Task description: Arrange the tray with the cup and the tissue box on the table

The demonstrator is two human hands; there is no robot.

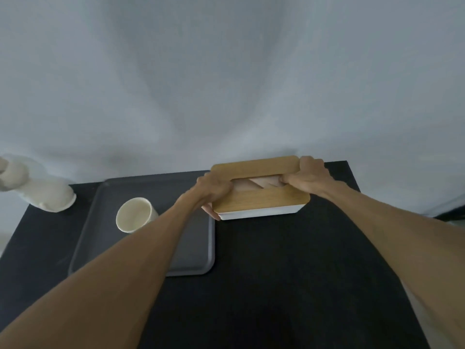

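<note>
A white tissue box (pixel 261 197) with a wooden lid sits at the back of the black table (pixel 289 273), just right of the tray. My left hand (pixel 214 191) grips its left end and my right hand (pixel 305 176) grips its right end, fingers in the lid's opening. The box looks slightly tilted, its near edge close to the tabletop. A dark grey tray (pixel 193 248) lies on the left half of the table, and a cream cup (pixel 136 214) stands upright on it, left of my left forearm.
A pale ceramic ornament (pixel 40 190) stands at the table's back left corner. A grey wall (pixel 226 84) runs right behind the table. The table's right edge lies near my right forearm.
</note>
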